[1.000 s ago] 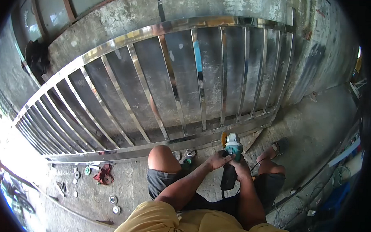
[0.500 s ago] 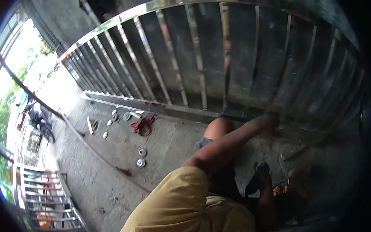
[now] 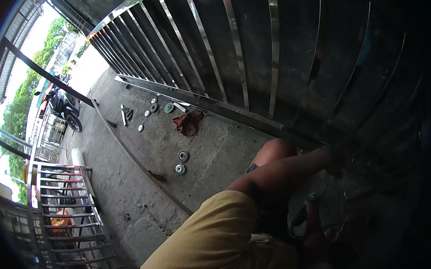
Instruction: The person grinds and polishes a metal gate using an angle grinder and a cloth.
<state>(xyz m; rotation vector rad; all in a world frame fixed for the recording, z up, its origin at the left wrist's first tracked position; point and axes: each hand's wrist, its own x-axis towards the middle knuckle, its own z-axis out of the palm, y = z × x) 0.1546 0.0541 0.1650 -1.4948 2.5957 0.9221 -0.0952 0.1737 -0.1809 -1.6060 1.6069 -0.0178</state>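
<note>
My left hand point(image 3: 334, 162) reaches out over my bent knee point(image 3: 276, 148), close to the bottom of a shiny metal railing point(image 3: 274, 56). It is in deep shadow, and its fingers are too dark to make out. Lower down, my right hand point(image 3: 312, 211) is closed around a dark object point(image 3: 298, 218) with a pale greenish spot at its top. Shadow hides what kind of object this is. The railing has upright flat bars and stands along a dark wall.
Several discs point(image 3: 182, 156), a green disc point(image 3: 169, 107) and a red cloth point(image 3: 188, 123) lie on the concrete floor. A long metal bar point(image 3: 129, 155) crosses at left. Beyond are a barred metal frame point(image 3: 63, 205) and a parked motorcycle point(image 3: 64, 103).
My view has swung, so the floor items appear further right and higher. My left hand has shifted rightward in the picture. The right hand keeps its hold on the dark object.
</note>
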